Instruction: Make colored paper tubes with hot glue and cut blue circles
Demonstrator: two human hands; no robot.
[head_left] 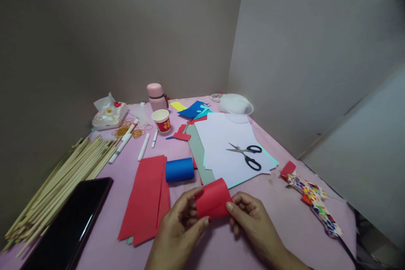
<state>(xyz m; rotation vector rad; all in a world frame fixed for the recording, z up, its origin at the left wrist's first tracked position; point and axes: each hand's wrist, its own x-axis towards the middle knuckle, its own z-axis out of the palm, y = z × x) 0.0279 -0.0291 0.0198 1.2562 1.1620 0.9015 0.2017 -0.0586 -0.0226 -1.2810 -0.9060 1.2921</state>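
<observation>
Both my hands hold a red paper roll (213, 197) low over the pink table (278, 202). My left hand (180, 225) grips its left end, fingers curled around it. My right hand (253, 223) pinches its right end with thumb and fingers. A blue paper roll (179, 169) lies just beyond, beside a stack of red paper sheets (147, 198). Black-handled scissors (248, 155) rest on white paper sheets (228, 143) farther back.
A bundle of wooden sticks (60, 181) and a dark tablet (68, 223) lie at the left. White markers (144, 147), a paper cup (162, 120), a pink flask (156, 96), a tissue pack (109, 114), coloured paper scraps (193, 109) and a clear bowl (236, 103) sit at the back. Patterned paper (316, 204) lies at right.
</observation>
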